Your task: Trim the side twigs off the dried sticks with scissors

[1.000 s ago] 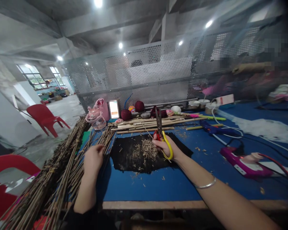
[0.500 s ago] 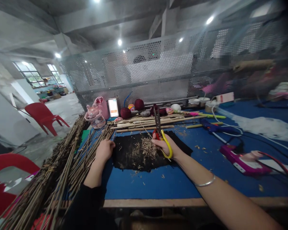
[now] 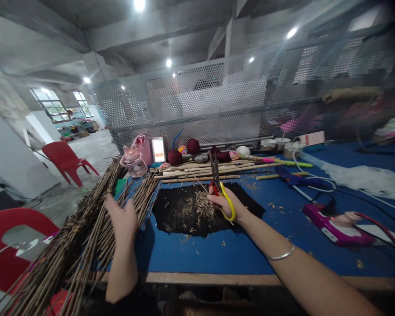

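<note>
My right hand (image 3: 234, 205) grips a pair of scissors (image 3: 229, 202) with yellow and red handles. Their dark blades point up, slightly parted. A thin pale stem (image 3: 200, 182) slants up and left from this hand's fingertips, seemingly pinched there. Below lies a heap of short cut stem pieces (image 3: 204, 207) on a black cloth (image 3: 173, 221). My left hand (image 3: 122, 219), thumb and fingers apart and holding nothing, hovers at the loose dry stems (image 3: 145, 197) left of the cloth. Whether it touches them I cannot tell.
A long bundle of dry stalks (image 3: 64, 241) leans along the blue table's (image 3: 217, 259) left side. Sticks (image 3: 200, 173), dark red yarn balls (image 3: 175, 157), a phone (image 3: 158, 150) and a pink cup (image 3: 134, 162) line the back. At right are a purple power strip (image 3: 335, 228) and cables.
My left hand has moved left from the cloth's edge to the stems, its fingers spreading. My right hand keeps the scissors in nearly the same place.
</note>
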A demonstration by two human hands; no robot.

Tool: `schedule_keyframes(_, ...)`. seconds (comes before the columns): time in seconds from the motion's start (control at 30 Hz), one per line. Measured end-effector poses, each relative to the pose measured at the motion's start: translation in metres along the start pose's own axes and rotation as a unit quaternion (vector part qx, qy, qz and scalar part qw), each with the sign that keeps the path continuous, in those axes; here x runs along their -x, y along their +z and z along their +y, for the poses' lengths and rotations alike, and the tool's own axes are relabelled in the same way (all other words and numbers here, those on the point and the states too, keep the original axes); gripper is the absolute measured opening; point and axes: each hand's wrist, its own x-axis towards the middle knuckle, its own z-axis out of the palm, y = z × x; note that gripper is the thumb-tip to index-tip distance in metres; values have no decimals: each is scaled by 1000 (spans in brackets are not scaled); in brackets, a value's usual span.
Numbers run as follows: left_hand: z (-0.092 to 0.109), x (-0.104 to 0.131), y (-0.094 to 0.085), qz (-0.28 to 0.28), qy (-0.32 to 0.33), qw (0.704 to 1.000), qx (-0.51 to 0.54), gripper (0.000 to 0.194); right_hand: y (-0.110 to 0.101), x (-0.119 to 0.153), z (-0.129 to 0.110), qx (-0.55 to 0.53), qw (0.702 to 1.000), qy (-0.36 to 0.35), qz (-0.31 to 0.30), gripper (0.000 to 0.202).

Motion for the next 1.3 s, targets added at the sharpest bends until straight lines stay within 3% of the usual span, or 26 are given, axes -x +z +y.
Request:
schedule_keyframes(0.03, 7, 11, 1, -18, -4, 999, -28, 41, 0, 0, 1, 3, 1000, 0, 0, 33)
schedule_keyframes(0.1, 25, 33, 8, -130, 1, 991, -19, 37, 0, 1, 1, 15, 1000, -4, -3, 32)
schedule_keyframes(0.2, 55, 51, 30, -125, 77, 985, 92, 37, 0, 2, 0, 37, 999, -13, -11, 30)
schedule_keyframes(0.23, 64, 53, 40, -139, 73, 977, 143, 38, 1, 2, -1, 40, 999, -16, -13, 29)
schedule_keyframes(0.3, 83, 53, 61, -234, -13, 936, 261, 37, 2, 4, -3, 49, 998, -21, -17, 28)
schedule_keyframes(0.4, 105, 47, 91, -371, -156, 831, 385, 38, 4, 5, -6, 65, 997, -23, -23, 30)
schedule_keyframes(0.5, 119, 40, 108, -383, -169, 782, 460, 34, 4, 6, -6, 77, 996, -30, -27, 32)
schedule_keyframes(0.6, 118, 33, 113, -386, -152, 765, 493, 36, 2, 4, -6, 96, 994, -44, -19, 32)
schedule_keyframes(0.7, 108, 30, 113, -427, -132, 741, 501, 38, -6, 0, -8, 165, 985, -44, 27, 31)
schedule_keyframes(0.93, 91, 45, 116, -545, -107, 676, 485, 41, -24, -6, -5, 361, 924, -60, 113, 33)
schedule_keyframes(1.1, 85, 51, 116, -536, -92, 694, 471, 38, -34, -14, 0, 423, 895, -64, 127, 33)
schedule_keyframes(1.3, 82, 51, 118, -506, -87, 722, 463, 33, -43, -31, -16, 451, 891, -41, 42, 34)
